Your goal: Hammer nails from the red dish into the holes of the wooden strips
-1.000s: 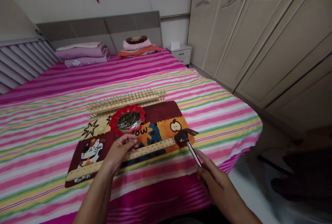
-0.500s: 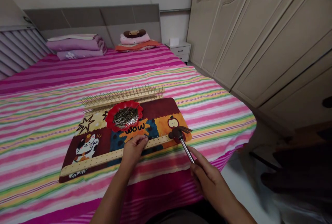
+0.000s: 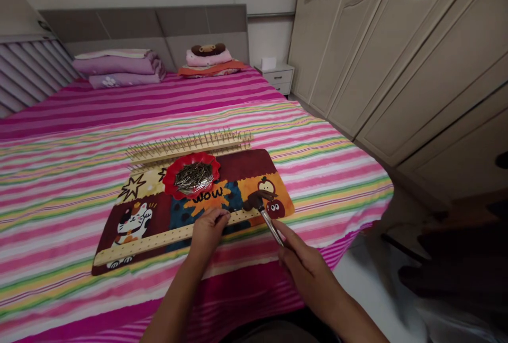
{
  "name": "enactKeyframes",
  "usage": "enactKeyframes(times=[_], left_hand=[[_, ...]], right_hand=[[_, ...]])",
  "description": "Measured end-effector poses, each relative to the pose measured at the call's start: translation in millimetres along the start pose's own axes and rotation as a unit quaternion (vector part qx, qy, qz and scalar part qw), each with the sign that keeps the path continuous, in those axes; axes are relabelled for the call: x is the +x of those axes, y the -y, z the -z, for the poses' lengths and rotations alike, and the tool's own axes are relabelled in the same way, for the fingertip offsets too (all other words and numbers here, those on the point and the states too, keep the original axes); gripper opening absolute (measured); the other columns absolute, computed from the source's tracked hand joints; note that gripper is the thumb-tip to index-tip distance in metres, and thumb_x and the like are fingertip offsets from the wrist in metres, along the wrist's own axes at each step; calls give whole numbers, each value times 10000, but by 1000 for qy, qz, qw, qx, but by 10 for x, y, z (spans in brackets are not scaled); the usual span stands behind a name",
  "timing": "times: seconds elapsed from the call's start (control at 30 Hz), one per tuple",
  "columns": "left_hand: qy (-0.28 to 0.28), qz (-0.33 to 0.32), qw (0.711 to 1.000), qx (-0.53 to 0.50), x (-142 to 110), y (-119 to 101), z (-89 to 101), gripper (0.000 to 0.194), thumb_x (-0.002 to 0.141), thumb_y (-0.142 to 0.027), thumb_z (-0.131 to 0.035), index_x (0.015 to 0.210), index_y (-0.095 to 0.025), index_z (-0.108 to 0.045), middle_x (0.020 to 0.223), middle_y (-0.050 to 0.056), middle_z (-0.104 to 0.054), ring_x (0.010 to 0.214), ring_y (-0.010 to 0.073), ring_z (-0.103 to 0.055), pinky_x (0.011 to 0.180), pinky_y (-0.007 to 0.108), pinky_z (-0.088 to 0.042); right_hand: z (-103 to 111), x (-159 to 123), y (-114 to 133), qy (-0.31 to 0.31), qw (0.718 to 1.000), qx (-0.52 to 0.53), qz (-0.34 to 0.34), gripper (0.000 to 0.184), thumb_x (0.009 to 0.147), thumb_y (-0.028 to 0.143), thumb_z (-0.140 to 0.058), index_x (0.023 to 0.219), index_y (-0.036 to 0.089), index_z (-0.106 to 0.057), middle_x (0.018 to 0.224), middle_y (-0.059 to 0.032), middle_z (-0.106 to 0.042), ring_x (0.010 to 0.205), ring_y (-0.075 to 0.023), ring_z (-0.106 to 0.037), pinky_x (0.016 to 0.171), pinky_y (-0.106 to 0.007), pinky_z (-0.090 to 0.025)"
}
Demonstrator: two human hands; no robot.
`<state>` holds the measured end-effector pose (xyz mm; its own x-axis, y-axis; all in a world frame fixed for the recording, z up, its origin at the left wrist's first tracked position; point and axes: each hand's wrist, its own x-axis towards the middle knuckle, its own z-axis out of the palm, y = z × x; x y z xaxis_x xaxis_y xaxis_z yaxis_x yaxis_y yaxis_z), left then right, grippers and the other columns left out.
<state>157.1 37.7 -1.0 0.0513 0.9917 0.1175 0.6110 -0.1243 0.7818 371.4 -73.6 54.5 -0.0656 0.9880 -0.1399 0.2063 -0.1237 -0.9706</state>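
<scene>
While the hammer is gripped by its handle in the closed right hand, its head is held over the right part of the drilled wooden strip, which is laid across the patterned mat. The left fingertips are pinched together at the strip; whether a nail is held cannot be told.

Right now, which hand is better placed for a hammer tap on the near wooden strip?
Probably the right hand: it grips the hammer, whose head is near the strip. The left hand has its fingertips at the strip.
</scene>
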Motion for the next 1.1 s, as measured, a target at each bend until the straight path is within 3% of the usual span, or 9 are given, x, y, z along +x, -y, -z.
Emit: enactKeyframes(times=[0.13,0.33,0.43,0.53,0.63,0.73,0.83,0.97,1.1], left_hand=[[3,-19,1000,11,-24,33,-23,168,745,-330,-536,699,-231,-664,750,10,-657,741,157,-599,713,268,-439],[5,-35,998,49,-21,35,-50,164,768,-274,-519,690,-217,-652,706,6,-616,697,143,-571,665,250,-414],[7,-36,997,61,-16,42,-53,174,770,-271,-523,652,-209,-634,679,0,-600,670,134,-560,641,243,-407],[5,-32,998,46,-16,58,-65,165,772,-283,-527,682,-216,-647,725,1,-638,715,136,-587,678,244,-427],[-3,-30,999,42,-31,66,-90,150,761,-283,-531,710,-223,-659,756,4,-661,745,143,-604,712,254,-448],[5,-29,998,50,-32,46,-60,148,748,-294,-541,734,-221,-669,750,7,-660,720,144,-604,700,258,-463],[13,-5,997,71,63,-9,123,172,732,-292,-556,816,-214,-684,764,6,-669,682,140,-606,667,249,-472],[-54,42,976,208,415,-82,512,215,776,-299,-513,876,-220,-686,922,28,-697,805,169,-625,722,255,-459],[37,124,927,353,822,-69,689,228,775,-249,-498,887,-185,-685,928,96,-705,853,219,-635,702,277,-438]], right_hand=[[-95,153,210,34,993,-68,89,472,905,174,-382,1365,263,-437,828,-18,-672,771,-168,-627,737,-293,-497],[-156,275,293,86,979,-127,136,506,904,139,-360,1388,279,-398,1099,-69,-675,1048,-210,-612,904,-354,-465],[-137,256,222,87,981,-127,117,503,892,136,-369,1374,267,-428,998,-59,-683,848,-190,-644,807,-326,-492],[-100,190,171,53,990,-94,87,492,904,183,-371,1390,242,-409,706,4,-606,544,-132,-514,605,-262,-465],[-54,114,140,25,998,-24,56,482,912,237,-377,1393,224,-402,571,60,-427,476,-109,-367,485,-223,-361],[4,45,88,0,999,32,6,489,911,292,-389,1393,211,-401,556,71,-363,477,-108,-310,452,-220,-296],[68,-22,19,-34,996,62,-48,518,889,338,-437,1392,219,-409,582,58,-405,501,-116,-352,470,-221,-314],[124,-92,-26,-90,989,93,-76,493,858,368,-485,1338,257,-495,650,31,-502,544,-124,-439,507,-211,-378],[135,-115,-44,-110,984,109,-83,478,840,377,-523,1307,276,-535,605,40,-504,501,-120,-434,480,-198,-395]])
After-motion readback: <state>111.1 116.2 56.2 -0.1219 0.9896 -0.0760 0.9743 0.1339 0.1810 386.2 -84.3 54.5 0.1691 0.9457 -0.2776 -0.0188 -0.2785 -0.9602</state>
